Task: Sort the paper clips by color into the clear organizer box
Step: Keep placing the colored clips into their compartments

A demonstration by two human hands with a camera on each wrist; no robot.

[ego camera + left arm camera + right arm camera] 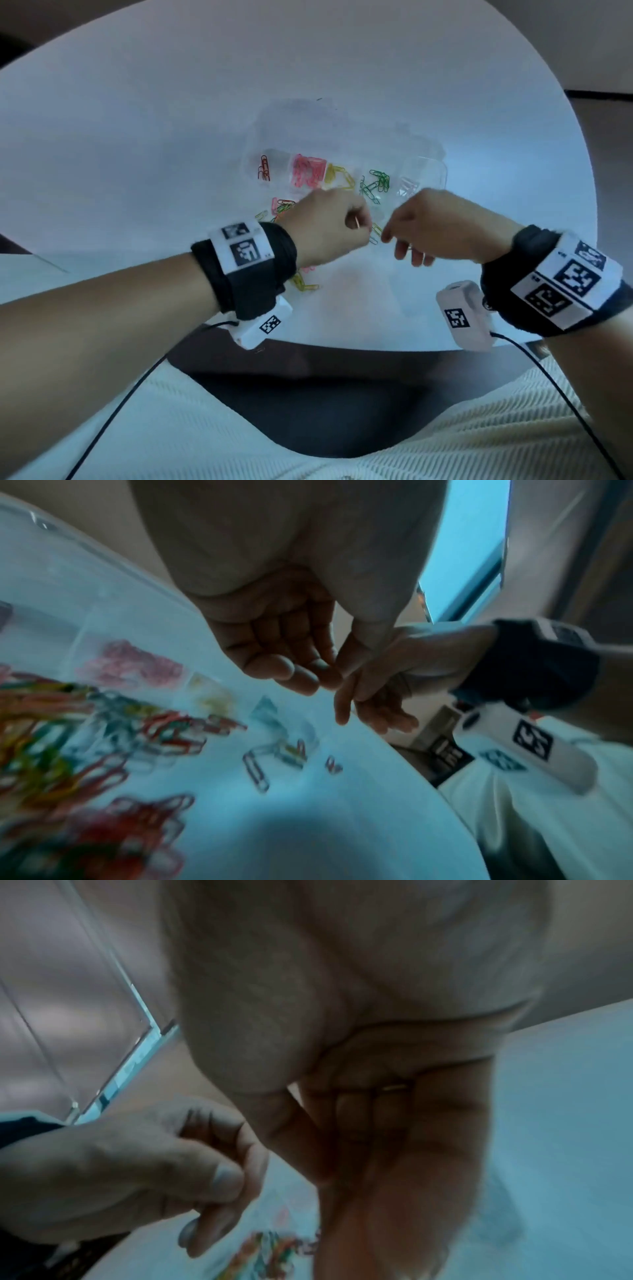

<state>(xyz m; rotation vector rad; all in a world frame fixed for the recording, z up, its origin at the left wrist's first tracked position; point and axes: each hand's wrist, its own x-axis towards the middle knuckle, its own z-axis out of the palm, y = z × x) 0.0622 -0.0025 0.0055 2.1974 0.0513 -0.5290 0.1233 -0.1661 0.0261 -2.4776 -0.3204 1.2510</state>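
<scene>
The clear organizer box (pixel 435 163) lies mid-table, with red (pixel 264 168), pink (pixel 308 170), yellow (pixel 340 176), green (pixel 376 183) and silver clips (pixel 407 186) in separate compartments. A loose mixed pile of clips (pixel 283 207) (pixel 51 723) lies just in front of it, partly hidden by my left hand. My left hand (pixel 363 229) (pixel 222 1185) is curled, thumb pressed on forefinger, and a thin orange clip wire (pixel 358 222) shows in the fist. My right hand (pixel 394 240) (pixel 369 704) hangs close beside it, fingers loose, with nothing seen in them. A green clip (pixel 375 233) lies below the gap between the hands.
The round white table (pixel 137 137) has its curved near edge just under my wrists. A few yellow clips (pixel 305 285) lie under my left wrist. Single clips (pixel 255 771) are scattered near the pile. Cables run from both wrist cameras toward my lap.
</scene>
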